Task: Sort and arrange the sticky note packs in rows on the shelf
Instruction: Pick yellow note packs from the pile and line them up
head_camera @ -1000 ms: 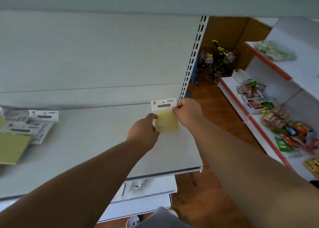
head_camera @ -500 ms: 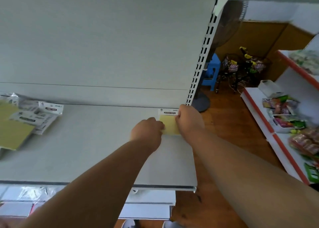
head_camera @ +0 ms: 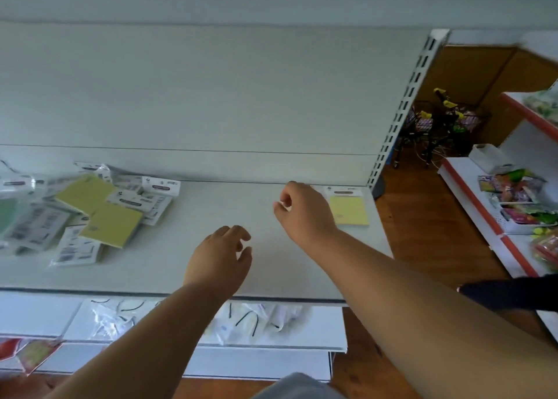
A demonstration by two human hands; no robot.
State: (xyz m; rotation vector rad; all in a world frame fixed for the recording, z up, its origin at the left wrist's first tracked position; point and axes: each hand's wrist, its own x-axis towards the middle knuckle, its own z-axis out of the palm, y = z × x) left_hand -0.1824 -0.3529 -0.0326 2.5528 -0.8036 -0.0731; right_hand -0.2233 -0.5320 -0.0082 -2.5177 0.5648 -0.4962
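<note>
Down at the front edge of the shelf (head_camera: 302,280), the left hand (head_camera: 219,258) hovers with fingers loosely spread, holding nothing. Bit further back, the right hand (head_camera: 305,211) is loosely curled and empty too, just beside the one placed yellow pack (head_camera: 348,209), which lies flat in the back right corner. Well off to the left sits the jumbled pile of packs (head_camera: 90,214), overlapping every which way. Biggest risk imo: grabbing into that heap drags slippery neighbours toward the front lip, and a careless wrist could nudge the placed pack crooked, messing up the row's start.
</note>
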